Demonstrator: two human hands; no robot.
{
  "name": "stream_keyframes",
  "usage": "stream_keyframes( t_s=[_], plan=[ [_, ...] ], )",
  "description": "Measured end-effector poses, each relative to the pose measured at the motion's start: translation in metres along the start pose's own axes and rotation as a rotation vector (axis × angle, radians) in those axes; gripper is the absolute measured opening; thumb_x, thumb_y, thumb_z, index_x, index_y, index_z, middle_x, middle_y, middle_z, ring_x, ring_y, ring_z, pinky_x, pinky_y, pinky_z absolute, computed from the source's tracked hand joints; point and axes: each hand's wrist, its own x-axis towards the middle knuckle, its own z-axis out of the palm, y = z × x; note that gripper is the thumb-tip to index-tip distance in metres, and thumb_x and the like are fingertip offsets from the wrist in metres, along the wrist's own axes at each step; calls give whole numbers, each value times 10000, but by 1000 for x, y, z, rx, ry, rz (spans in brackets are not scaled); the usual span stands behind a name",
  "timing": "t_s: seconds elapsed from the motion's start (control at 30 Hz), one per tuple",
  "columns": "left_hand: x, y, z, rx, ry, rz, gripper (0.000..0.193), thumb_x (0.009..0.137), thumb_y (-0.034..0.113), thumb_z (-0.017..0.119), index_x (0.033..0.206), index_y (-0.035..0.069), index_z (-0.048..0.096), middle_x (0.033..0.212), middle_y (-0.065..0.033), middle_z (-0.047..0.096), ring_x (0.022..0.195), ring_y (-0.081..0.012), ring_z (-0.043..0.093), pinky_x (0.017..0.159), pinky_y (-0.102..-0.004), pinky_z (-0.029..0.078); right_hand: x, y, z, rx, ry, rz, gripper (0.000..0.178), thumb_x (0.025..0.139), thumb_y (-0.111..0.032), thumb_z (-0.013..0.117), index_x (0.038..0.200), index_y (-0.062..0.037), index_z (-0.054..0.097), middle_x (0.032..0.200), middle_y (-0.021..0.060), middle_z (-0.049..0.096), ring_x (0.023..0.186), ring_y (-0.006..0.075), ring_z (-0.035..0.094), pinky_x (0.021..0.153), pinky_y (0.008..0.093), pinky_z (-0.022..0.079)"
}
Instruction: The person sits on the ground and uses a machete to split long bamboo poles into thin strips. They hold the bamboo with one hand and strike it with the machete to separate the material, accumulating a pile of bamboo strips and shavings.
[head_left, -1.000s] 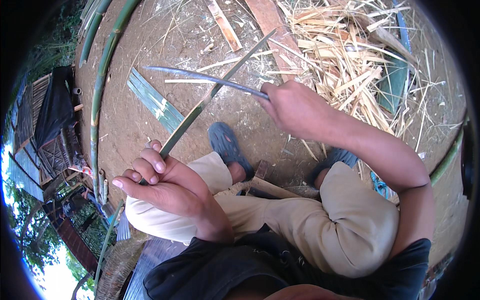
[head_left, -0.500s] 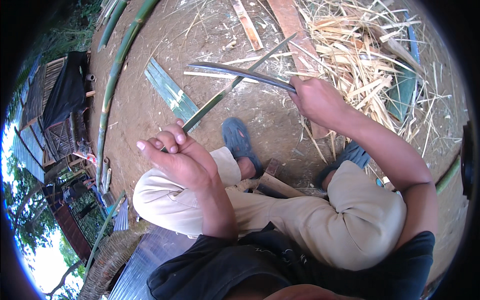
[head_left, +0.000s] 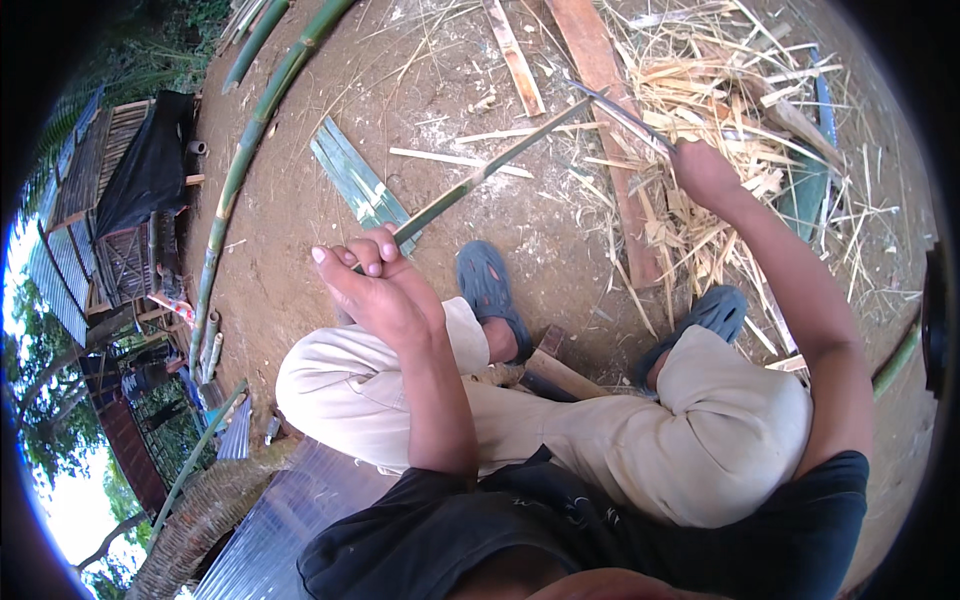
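Note:
My left hand (head_left: 385,290) is closed round the near end of a narrow green bamboo strip (head_left: 452,196), which slants up and to the right. A paler patch shows partway along the strip. In my right hand (head_left: 708,178) is a long, slightly curved blade (head_left: 632,122), a machete by its shape; its handle is hidden in my fist. The blade points up and left, its outer part close to the strip's far end. Whether the two touch I cannot tell.
Pale bamboo shavings (head_left: 690,95) are heaped at the right beside a reddish board (head_left: 612,110). Split green bamboo pieces (head_left: 360,180) lie on the dirt, and a long bamboo pole (head_left: 240,165) curves along the left. My shod feet (head_left: 490,290) stand below the strip.
My right hand has moved right and slightly up, sliding the blade from the strip's middle towards its far end. The left hand still holds the strip, having shifted little.

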Motion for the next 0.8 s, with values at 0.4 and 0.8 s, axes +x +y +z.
stream_keyframes(
  t_s=[0.4,0.8],
  plan=[
    [13,5,13,-53,41,-15,314,1050,322,420,795,140,404,619,22,336,623,-140,399,865,-414,414,-2,10,3,359,-17,179,501,962,-385,511,924,95,647,832,293,658,803,426,660,773,488,507],
    [141,64,74,-41,-236,-413,343,1035,252,436,721,132,367,575,20,322,561,-133,356,865,-413,379,-67,-65,-56,814,5,-192,422,883,-347,719,1153,-34,638,598,-44,485,516,71,465,509,268,394]
  ],
)
